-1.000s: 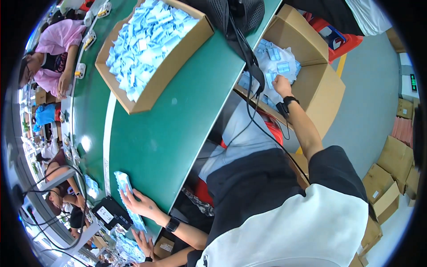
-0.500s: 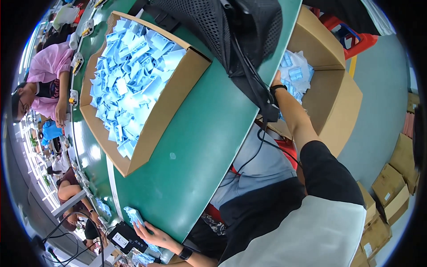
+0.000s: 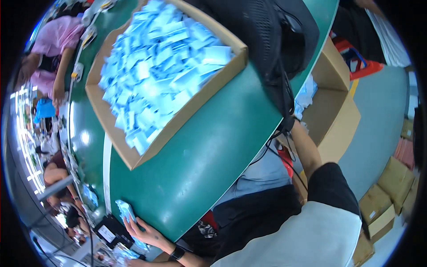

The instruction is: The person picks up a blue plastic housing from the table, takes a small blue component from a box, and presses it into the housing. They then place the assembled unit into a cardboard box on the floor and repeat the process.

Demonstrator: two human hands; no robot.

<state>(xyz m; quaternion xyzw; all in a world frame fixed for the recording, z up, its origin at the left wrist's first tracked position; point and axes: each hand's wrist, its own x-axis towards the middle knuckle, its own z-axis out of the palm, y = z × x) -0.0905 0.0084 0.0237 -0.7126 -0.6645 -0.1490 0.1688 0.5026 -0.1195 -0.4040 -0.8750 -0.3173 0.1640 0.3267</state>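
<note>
My left hand (image 3: 144,232) rests at the near edge of the green table (image 3: 213,155), low on the left, and holds a small blue packet (image 3: 126,211) upright against that edge. My right arm stretches out to the right into an open cardboard box (image 3: 338,120) beside the table. My right hand (image 3: 300,126) is mostly hidden behind a black bag (image 3: 267,40). It sits just below a bunch of blue-white packets (image 3: 307,94) inside that box, and its grip cannot be made out.
A large flat carton (image 3: 129,158) heaped with blue-white packets lies on the table. A black device (image 3: 109,231) sits by my left hand. Other people work along the left side. Closed cardboard boxes (image 3: 393,180) stand on the floor at right.
The view has swung, so the carton now looks larger and more central. My left hand with its packet stays at the table edge. My right hand has slipped behind the black bag.
</note>
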